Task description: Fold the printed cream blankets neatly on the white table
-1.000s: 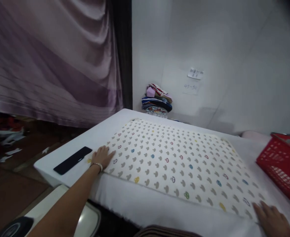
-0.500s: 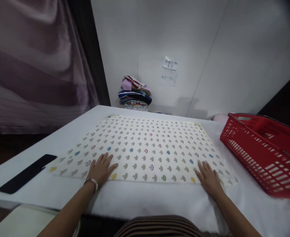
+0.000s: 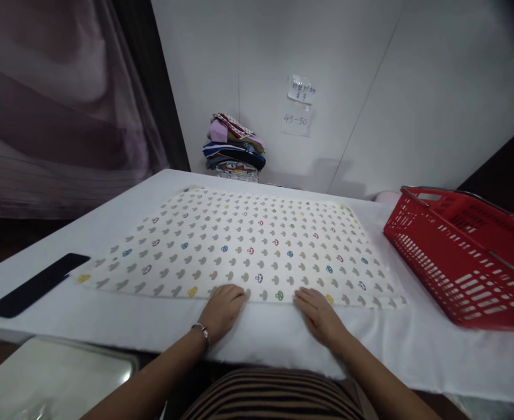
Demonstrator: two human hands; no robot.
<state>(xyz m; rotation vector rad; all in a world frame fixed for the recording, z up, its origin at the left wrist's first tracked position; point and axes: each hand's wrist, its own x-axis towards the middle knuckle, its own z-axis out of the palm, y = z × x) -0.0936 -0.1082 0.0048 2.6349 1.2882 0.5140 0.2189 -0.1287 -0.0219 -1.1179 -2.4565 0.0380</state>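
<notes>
A cream cloth (image 3: 239,233) printed with grey and coloured mushrooms lies spread out flat on the white-covered table (image 3: 138,321). My left hand (image 3: 222,310) rests at the middle of the cloth's near edge, palm down, its fingers lying on the fabric. To its right, my right hand (image 3: 320,315) lies on the same edge with fingers stretched forward. Neither hand shows anything gripped. Both are open, a short gap apart, and their palms and thumbs are mostly hidden.
A red plastic basket (image 3: 449,256) with metal handles stands at the right. A dark flat strip (image 3: 35,286) lies at the left. Folded clothes (image 3: 234,149) are piled beyond the far edge, near paper signs (image 3: 300,90) on the wall. A pale stool (image 3: 55,379) stands below left.
Both hands have slid inward along the cloth's near edge, the left to the right and the right to the left, from wide apart to close together. The cloth still lies flat.
</notes>
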